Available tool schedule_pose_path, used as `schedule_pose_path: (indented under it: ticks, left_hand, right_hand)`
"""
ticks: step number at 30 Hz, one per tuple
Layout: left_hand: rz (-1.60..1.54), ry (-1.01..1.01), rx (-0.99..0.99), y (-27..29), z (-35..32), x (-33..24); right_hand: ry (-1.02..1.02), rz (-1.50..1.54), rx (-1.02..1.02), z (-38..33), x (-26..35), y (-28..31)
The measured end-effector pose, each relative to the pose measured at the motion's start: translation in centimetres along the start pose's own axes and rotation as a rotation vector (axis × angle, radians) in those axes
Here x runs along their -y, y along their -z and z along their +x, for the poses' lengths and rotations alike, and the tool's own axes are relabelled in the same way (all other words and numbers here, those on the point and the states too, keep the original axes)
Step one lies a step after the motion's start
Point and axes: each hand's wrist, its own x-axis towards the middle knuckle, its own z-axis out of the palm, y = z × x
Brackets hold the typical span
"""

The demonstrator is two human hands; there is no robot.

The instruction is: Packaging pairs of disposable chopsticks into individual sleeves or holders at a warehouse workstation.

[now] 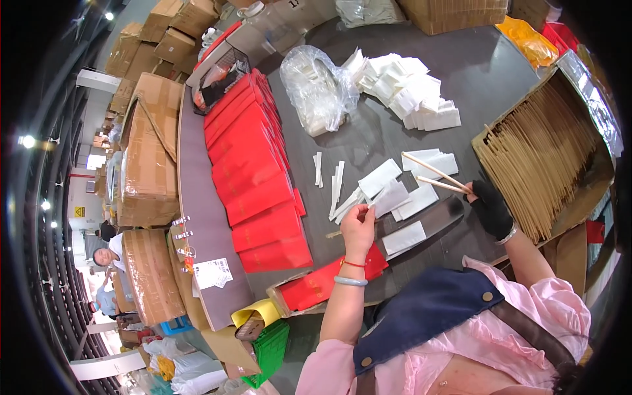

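- Table edge (421, 253) just below both hands, hard vs. torso; little room that side.
- Open dark tabletop above hands, up to clear plastic bag (317, 89) & heap of white sleeves (411, 89) far beyond.
- Beyond left hand, on its outer side: long stack of red boxes (253, 171), running away along table.
- Right of right hand: open carton of bamboo chopsticks (543, 155), its wall touching/near knuckles; tight there.
- Surface: dark grey top, loose white paper sleeves (411, 201) scattered betw. hands.
- Room: warehouse, brown cartons (148, 158) stacked beyond red boxes; other people lower left, well apart.
- Left hand (357, 227): bare, pinching a white sleeve (390, 197) at its near end, fingers closed on it.
- Right hand (490, 207): black glove, gripping a pair of chopsticks (434, 174); tips point toward left, over loose sleeves.
- Chopstick tips above & right of left hand's sleeve, near, not touching.
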Motion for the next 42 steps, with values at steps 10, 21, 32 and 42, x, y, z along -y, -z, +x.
schedule_pose_path:
  ticks: [10, 21, 32, 42]
  left_hand:
    - [-0.471, 0.021, 0.0, 1.4, 2.3, -3.8]
    - [0.723, -0.633, 0.037, -0.1, 0.2, -0.6]
    - [0.727, -0.543, 0.012, 2.9, -8.6, -2.2]
    - [0.72, -0.499, 0.06, 3.7, -9.5, 0.8]
  right_hand:
    - [-0.126, 0.218, -0.061, 0.1, -0.1, -0.5]
    - [-0.087, 0.05, -0.078, -1.0, -5.2, -2.9]
    - [0.143, -0.303, 0.417, 1.5, 1.2, 0.8]
    - [0.253, -0.539, 0.54, 3.0, 1.2, -0.2]
